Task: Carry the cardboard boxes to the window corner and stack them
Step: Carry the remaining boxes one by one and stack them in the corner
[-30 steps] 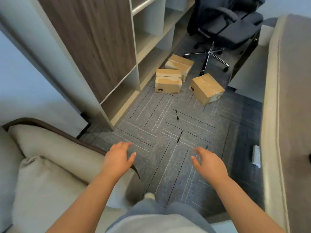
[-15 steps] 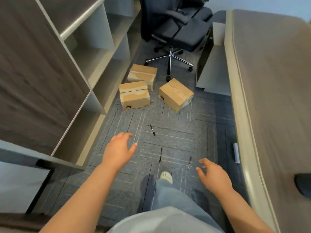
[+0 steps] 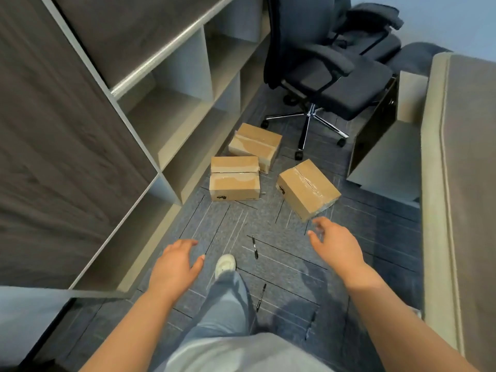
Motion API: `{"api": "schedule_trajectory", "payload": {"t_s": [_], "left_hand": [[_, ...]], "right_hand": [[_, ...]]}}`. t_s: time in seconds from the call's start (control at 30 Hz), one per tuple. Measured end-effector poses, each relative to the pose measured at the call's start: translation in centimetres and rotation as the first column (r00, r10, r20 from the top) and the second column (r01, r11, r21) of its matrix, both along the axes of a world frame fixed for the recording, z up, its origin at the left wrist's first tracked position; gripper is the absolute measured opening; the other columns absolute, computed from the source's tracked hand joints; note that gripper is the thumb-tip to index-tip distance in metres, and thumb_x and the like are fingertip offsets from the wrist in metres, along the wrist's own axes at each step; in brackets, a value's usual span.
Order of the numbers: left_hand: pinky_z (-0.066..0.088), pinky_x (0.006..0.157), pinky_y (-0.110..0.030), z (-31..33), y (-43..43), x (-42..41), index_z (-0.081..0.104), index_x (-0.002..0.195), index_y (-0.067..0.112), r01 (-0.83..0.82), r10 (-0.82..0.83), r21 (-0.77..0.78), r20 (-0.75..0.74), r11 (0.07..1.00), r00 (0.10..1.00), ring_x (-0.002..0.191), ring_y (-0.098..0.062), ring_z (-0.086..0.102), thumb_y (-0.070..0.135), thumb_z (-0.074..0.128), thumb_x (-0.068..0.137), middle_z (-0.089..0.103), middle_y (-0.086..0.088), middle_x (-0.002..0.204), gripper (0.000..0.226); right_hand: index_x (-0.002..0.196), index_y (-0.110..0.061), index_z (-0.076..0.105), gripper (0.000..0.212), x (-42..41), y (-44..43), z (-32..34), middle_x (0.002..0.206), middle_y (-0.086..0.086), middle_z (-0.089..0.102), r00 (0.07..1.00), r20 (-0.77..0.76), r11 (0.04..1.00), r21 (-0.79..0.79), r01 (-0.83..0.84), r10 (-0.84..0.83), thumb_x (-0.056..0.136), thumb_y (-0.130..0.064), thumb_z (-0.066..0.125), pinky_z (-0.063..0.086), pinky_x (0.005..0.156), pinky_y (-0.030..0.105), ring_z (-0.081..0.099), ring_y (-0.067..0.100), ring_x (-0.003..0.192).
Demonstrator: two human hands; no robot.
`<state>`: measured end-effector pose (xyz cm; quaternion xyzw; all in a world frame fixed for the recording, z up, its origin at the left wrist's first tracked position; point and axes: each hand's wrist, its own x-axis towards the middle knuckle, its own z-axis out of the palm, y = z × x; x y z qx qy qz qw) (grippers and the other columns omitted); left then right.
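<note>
Three cardboard boxes [image 3: 234, 178] lie on the carpet [image 3: 375, 237] beside the shelves [image 3: 171, 108] — one (the nearest) tilted, close to the right hand [image 3: 336, 244]. Both hands — left hand [image 3: 174, 267] too — reach forward with fingers spread, holding nothing. Pens [image 3: 254, 247] lie underfoot.

A black office chair [image 3: 349, 87] (chrome star base, castors) stands on grey-blue carpet tiles [image 3: 375, 237]. Left of it runs an open shelf unit [image 3: 174, 111]; right, a desk [image 3: 469, 183]; behind, a pale blue wall [image 3: 442, 20].
</note>
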<state>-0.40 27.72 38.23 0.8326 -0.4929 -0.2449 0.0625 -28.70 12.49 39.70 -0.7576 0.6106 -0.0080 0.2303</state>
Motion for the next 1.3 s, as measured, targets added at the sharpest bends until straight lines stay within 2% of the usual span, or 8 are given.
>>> {"api": "schedule_trajectory", "payload": {"t_s": [0.13,0.33,0.5,0.7,0.83,0.97,1.07,1.3], "left_hand": [[0.038,0.100,-0.032,-0.7,-8.6,2.8,0.047,0.132,0.018,0.053,-0.053,-0.011,0.004,0.999,0.999,0.125,-0.020,0.043,0.038,0.051,0.091,0.049,-0.001,0.135,0.045],[0.035,0.102,-0.032,0.3,-24.6,6.3,0.042,0.135,0.021,0.262,-0.262,-0.026,0.005,0.965,0.965,0.128,-0.018,0.040,0.040,0.048,0.093,0.046,0.000,0.138,0.047],[0.036,0.097,-0.031,0.6,-36.7,4.9,0.042,0.135,0.021,0.490,-0.490,-0.033,0.012,0.871,0.871,0.125,-0.020,0.040,0.034,0.048,0.092,0.045,-0.001,0.138,0.045],[0.037,0.096,-0.031,-2.1,-46.1,-0.2,0.045,0.134,0.020,0.646,-0.646,0.018,-0.005,0.763,0.763,0.124,-0.020,0.042,0.035,0.048,0.092,0.049,-0.001,0.134,0.045],[0.034,0.100,-0.030,-7.1,-52.6,-3.0,0.044,0.134,0.017,0.688,-0.688,0.070,-0.027,0.722,0.725,0.124,-0.022,0.042,0.034,0.048,0.092,0.047,-0.003,0.135,0.046],[0.033,0.103,-0.034,-14.2,-59.5,-5.9,0.038,0.138,0.017,0.643,-0.641,0.148,-0.070,0.751,0.765,0.130,-0.022,0.035,0.035,0.048,0.093,0.040,-0.003,0.141,0.050],[0.032,0.105,-0.035,-20.5,-64.0,-8.4,0.034,0.141,0.017,0.642,-0.635,0.199,-0.106,0.741,0.766,0.133,-0.023,0.031,0.036,0.048,0.093,0.036,-0.003,0.145,0.053],[0.029,0.111,-0.039,-37.4,-72.2,-13.3,0.023,0.145,0.017,0.696,-0.686,0.313,-0.161,0.646,0.709,0.135,-0.027,0.026,0.036,0.050,0.091,0.028,-0.006,0.149,0.063]], "right_hand": [[0.130,-0.020,0.048,0.039,2.5,-6.3,-1.2,0.124,0.002,0.061,0.998,0.005,0.996,0.052,0.070,-0.070,0.094,-0.035,0.046,0.049,0.085,0.035,0.058,0.022,0.109],[0.127,-0.019,0.049,0.036,5.0,-13.4,-2.1,0.119,0.000,0.063,0.976,-0.049,0.973,0.083,0.216,-0.212,0.094,-0.034,0.047,0.048,0.075,0.031,0.061,0.020,0.103],[0.126,-0.018,0.050,0.036,4.1,-16.8,-3.0,0.121,-0.001,0.063,0.923,-0.077,0.912,0.143,0.383,-0.376,0.094,-0.036,0.047,0.049,0.078,0.031,0.061,0.019,0.105],[0.126,-0.019,0.051,0.037,0.9,-19.3,-6.5,0.121,-0.002,0.063,0.826,-0.100,0.789,0.252,0.560,-0.554,0.093,-0.036,0.050,0.051,0.081,0.030,0.061,0.016,0.107],[0.127,-0.020,0.050,0.037,-1.1,-23.4,-11.5,0.121,-0.002,0.063,0.801,-0.127,0.736,0.333,0.590,-0.585,0.093,-0.036,0.050,0.051,0.080,0.031,0.061,0.018,0.107],[0.131,-0.020,0.045,0.041,-3.5,-29.4,-18.0,0.125,-0.002,0.060,0.796,-0.162,0.687,0.425,0.589,-0.583,0.093,-0.036,0.050,0.048,0.079,0.031,0.060,0.019,0.107],[0.134,-0.020,0.042,0.044,-5.3,-34.4,-23.3,0.125,0.000,0.059,0.772,-0.162,0.640,0.469,0.608,-0.614,0.093,-0.033,0.051,0.049,0.080,0.031,0.061,0.021,0.105],[0.139,-0.018,0.036,0.051,-7.8,-43.6,-37.8,0.129,0.006,0.056,0.718,-0.186,0.562,0.505,0.655,-0.671,0.093,-0.033,0.051,0.045,0.085,0.032,0.056,0.025,0.113]]}}
